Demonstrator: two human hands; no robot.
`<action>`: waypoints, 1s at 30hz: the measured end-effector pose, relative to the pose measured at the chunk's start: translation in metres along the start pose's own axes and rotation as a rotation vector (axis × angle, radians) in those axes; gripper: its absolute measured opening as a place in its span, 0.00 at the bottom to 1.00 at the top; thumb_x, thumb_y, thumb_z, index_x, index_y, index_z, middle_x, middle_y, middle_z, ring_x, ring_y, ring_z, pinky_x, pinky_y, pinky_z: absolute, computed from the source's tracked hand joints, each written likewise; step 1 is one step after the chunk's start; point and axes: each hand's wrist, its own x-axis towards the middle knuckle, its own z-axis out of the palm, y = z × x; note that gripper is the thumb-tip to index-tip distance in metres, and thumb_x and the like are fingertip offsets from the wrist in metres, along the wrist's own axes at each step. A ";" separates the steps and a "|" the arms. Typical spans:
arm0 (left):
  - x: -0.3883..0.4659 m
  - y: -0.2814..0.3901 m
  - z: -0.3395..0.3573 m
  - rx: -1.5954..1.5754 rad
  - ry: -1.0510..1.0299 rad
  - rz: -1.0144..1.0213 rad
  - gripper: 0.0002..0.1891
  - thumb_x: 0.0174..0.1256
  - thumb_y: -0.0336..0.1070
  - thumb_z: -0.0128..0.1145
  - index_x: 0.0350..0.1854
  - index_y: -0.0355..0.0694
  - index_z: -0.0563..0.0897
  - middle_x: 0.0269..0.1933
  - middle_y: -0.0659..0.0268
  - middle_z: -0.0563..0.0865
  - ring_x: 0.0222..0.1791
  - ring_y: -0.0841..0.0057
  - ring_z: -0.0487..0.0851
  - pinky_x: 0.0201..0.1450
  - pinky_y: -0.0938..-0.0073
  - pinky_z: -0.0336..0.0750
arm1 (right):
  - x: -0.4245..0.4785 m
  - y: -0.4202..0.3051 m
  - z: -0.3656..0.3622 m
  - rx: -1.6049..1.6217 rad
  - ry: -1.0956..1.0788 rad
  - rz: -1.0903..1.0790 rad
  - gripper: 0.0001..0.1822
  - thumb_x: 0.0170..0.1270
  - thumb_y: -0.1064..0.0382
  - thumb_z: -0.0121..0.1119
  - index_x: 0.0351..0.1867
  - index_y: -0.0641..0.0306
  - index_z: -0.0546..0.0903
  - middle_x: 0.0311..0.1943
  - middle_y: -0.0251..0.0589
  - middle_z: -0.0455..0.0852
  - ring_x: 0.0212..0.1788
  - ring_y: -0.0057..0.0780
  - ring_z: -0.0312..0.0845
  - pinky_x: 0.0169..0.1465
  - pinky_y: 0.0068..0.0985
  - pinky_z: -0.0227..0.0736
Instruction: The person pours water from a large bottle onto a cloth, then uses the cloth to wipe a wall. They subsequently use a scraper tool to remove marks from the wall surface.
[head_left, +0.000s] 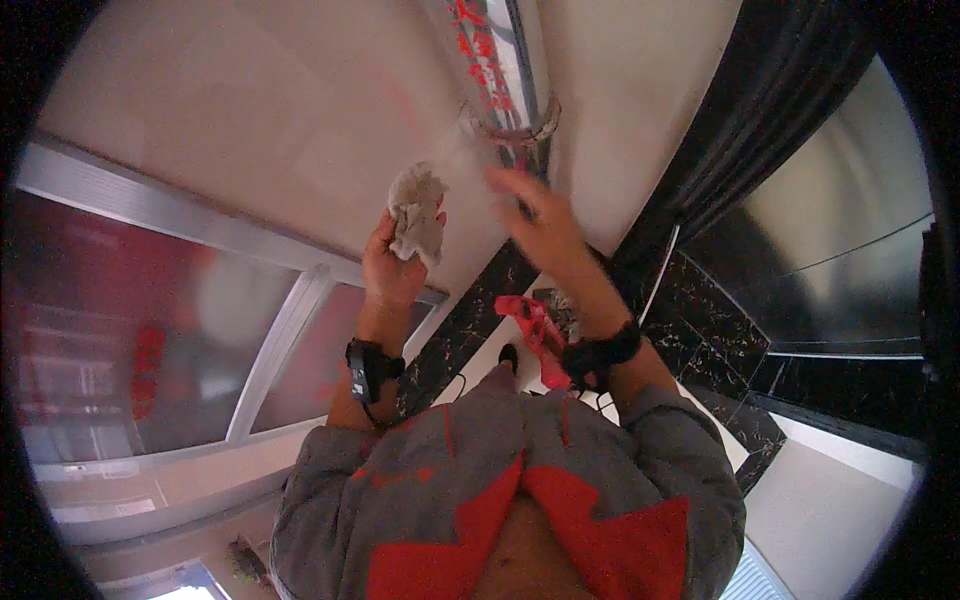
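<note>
A crumpled pale cloth (417, 214) lies in my left hand (400, 262), held in front of the light wall with the fingers partly behind it. My right hand (538, 221) is raised to the right of the cloth, blurred, close to the lower part of a shiny pipe or column (501, 67) that has red writing on it. Its fingers are partly spread and nothing shows in them. Below my right hand a pink-red cloth or plastic item (536, 337) shows near the wrist; what supports it is hidden.
A metal-framed window (296, 330) runs along the left. Black veined stone trim (480, 300) borders the wall's foot. On the right are a dark curtain-like panel (765, 97) and black marbled tiles (705, 322). A dark shoe (508, 354) shows on the pale floor below.
</note>
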 end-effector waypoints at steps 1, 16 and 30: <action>-0.004 0.000 -0.005 0.023 -0.018 -0.008 0.26 0.71 0.45 0.41 0.66 0.35 0.64 0.63 0.55 0.72 0.62 0.60 0.71 0.65 0.58 0.64 | -0.009 0.002 0.022 -0.006 0.016 -0.044 0.27 0.58 0.61 0.62 0.60 0.64 0.72 0.57 0.49 0.76 0.59 0.42 0.72 0.62 0.33 0.66; -0.013 0.073 -0.087 0.512 -0.046 0.110 0.25 0.72 0.38 0.48 0.68 0.37 0.63 0.62 0.61 0.72 0.63 0.71 0.69 0.63 0.66 0.66 | -0.008 0.037 0.162 0.603 0.037 0.182 0.22 0.58 0.72 0.54 0.57 0.66 0.75 0.57 0.44 0.75 0.54 0.33 0.76 0.57 0.28 0.71; 0.042 0.133 -0.113 1.919 -0.267 0.643 0.22 0.65 0.36 0.55 0.61 0.40 0.73 0.61 0.53 0.72 0.63 0.58 0.68 0.65 0.61 0.63 | 0.015 0.055 0.213 1.113 0.334 0.611 0.28 0.58 0.70 0.54 0.62 0.70 0.68 0.53 0.40 0.78 0.54 0.32 0.75 0.57 0.28 0.70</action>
